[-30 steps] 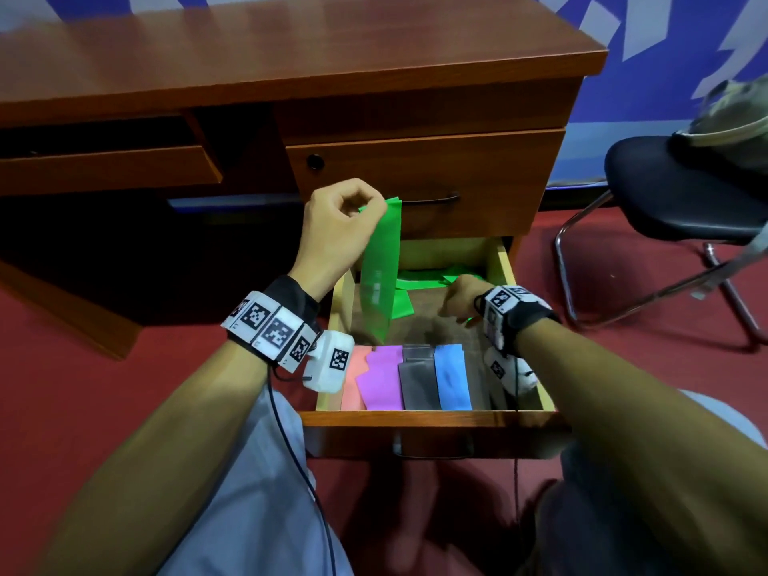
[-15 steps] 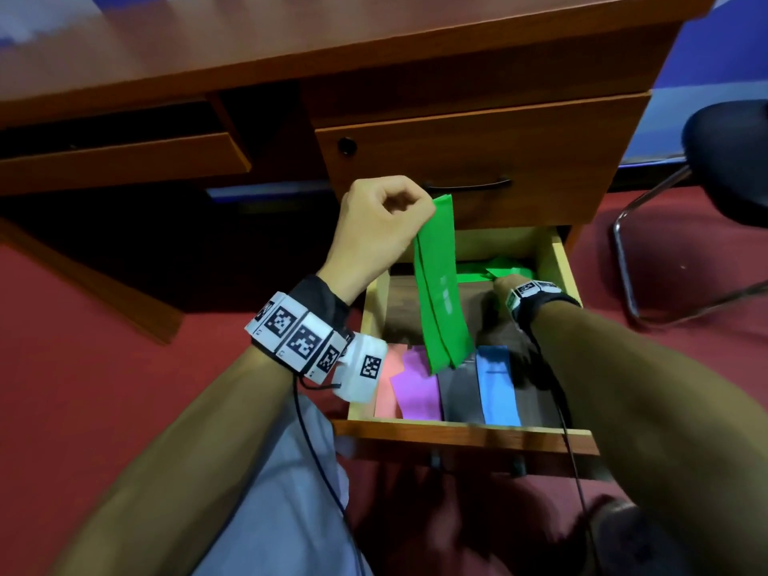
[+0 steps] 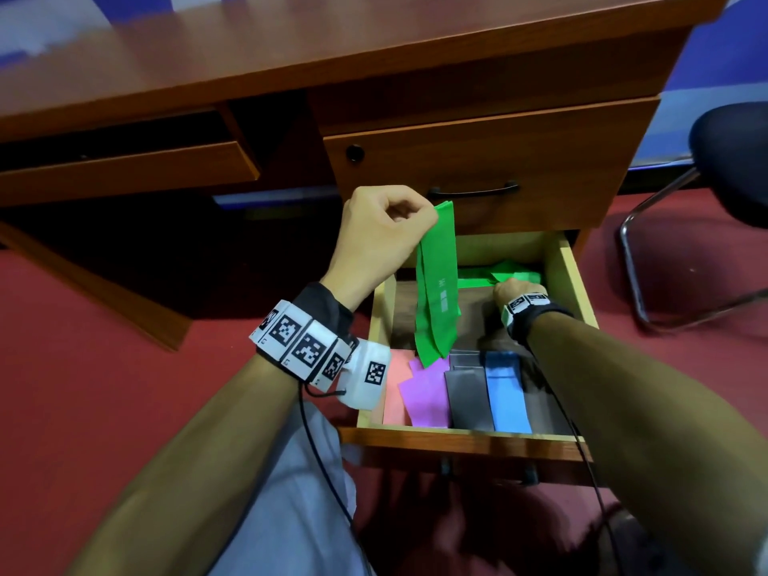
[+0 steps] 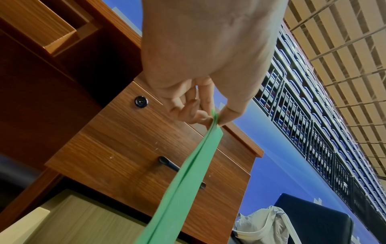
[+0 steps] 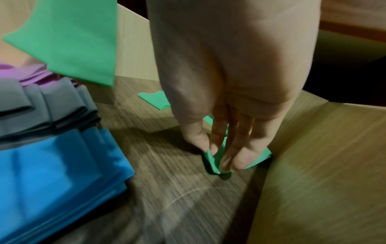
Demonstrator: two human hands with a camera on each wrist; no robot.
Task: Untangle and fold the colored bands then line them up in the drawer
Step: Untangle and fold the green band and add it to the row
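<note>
The left hand (image 3: 380,239) pinched the limp green band (image 3: 436,293) over the drawer (image 3: 571,280); the right hand (image 5: 221,99) pinched its other end at two o'clock (thin, stretchy, best held by the ends).

Left hand (image 3: 380,239) raised, right hand (image 3: 513,289) low

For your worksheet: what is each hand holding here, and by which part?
The left hand pinches the green band by its raised top end. The right hand pinches the band's other end, low at the drawer's back.
</note>
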